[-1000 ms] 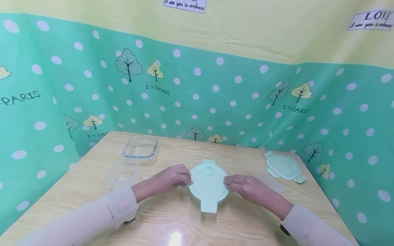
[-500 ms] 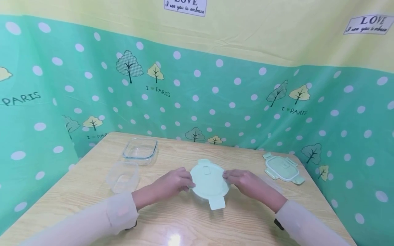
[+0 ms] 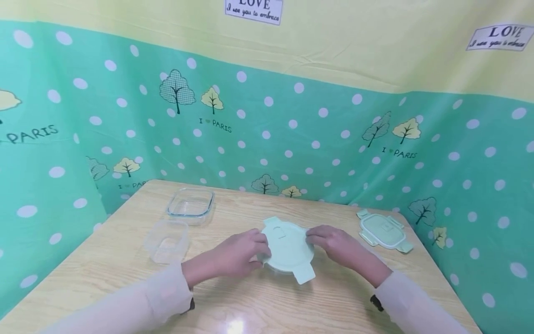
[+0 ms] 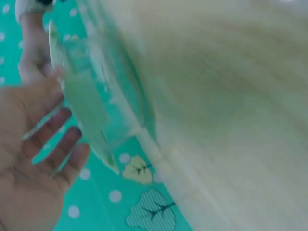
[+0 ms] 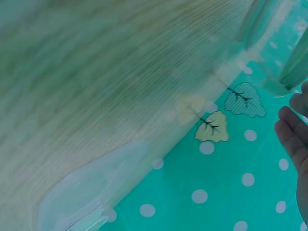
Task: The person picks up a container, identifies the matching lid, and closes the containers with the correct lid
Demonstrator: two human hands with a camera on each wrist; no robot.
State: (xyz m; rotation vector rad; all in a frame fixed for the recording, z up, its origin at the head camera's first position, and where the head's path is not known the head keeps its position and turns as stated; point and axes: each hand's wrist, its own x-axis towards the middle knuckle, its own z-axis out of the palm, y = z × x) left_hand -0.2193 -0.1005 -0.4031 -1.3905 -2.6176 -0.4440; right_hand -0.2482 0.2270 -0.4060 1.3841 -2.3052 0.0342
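A round glass container (image 4: 113, 122) with a pale green lid (image 3: 288, 248) is between the two hands near the middle of the table. One lid flap sticks out towards the near right, another towards the far left. My left hand (image 3: 244, 250) is at the lid's left edge. In the left wrist view its fingers are spread loosely, with one digit against the lid. My right hand (image 3: 333, 243) pinches the lid's right rim with its fingertips. In the right wrist view that hand shows only partly, at the right edge. Whether the container touches the table is unclear.
On the left of the wooden table (image 3: 233, 301) stand a square glass container (image 3: 190, 206) and a smaller clear container (image 3: 168, 241). A rectangular green lid (image 3: 384, 229) lies at the far right, near a clear lid (image 5: 91, 187). A patterned curtain (image 3: 288, 125) surrounds the table.
The round lid has turned counterclockwise: its near flap has swung right and its far flap left. Both hands have stayed at its sides; my left thumb has spread away from the fingers.
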